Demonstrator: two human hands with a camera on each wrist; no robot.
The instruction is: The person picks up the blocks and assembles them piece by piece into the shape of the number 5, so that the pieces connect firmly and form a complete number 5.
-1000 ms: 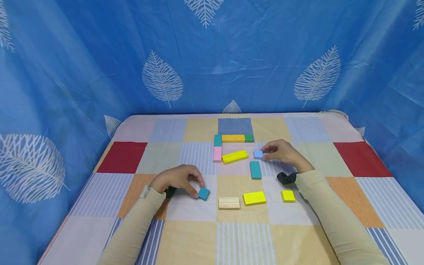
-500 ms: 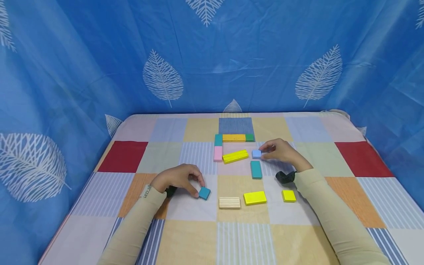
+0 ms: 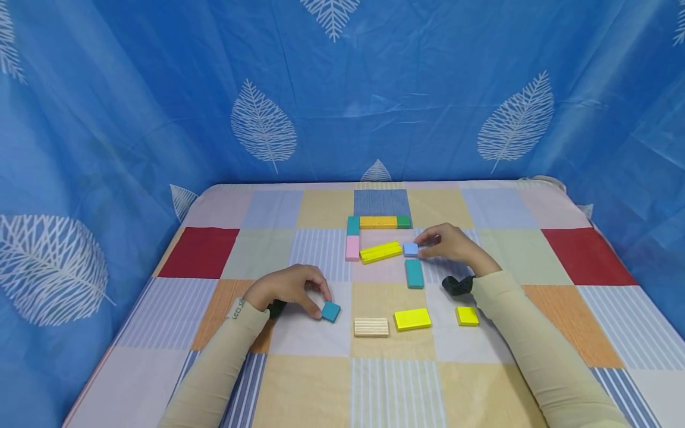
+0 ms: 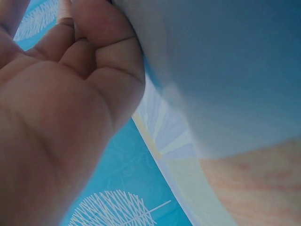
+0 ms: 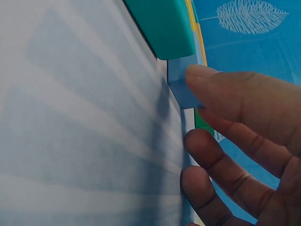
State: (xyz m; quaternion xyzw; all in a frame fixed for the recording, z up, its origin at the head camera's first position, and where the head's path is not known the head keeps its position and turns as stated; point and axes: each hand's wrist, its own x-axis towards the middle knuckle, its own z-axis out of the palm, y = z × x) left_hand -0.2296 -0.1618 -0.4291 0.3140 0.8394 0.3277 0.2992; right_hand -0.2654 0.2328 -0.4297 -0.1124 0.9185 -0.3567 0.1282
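In the head view my right hand [image 3: 452, 246] pinches a small light-blue block [image 3: 410, 249] between thumb and fingers. That block stands at the right end of a long yellow block [image 3: 380, 252], just behind a teal rectangular block [image 3: 414, 274]. The right wrist view shows the thumb on the blue block [image 5: 183, 94] close to the teal block [image 5: 162, 28]. On the left, my left hand [image 3: 291, 290] has its thumb and index finger at the edges of a small teal square block [image 3: 330, 312]. The left wrist view shows that palm with curled fingers; the square block is hidden there.
Behind, a teal block [image 3: 353, 226], a pink block [image 3: 352, 248], an orange-yellow block [image 3: 378, 223] and a green block [image 3: 404, 222] form a corner. Nearer lie a striped wooden block [image 3: 371, 327], a yellow block [image 3: 412, 320] and a yellow square block [image 3: 467, 316].
My right hand has slid the light-blue block a little left, toward the end of the long yellow block. My left hand stays in place at the teal square block.
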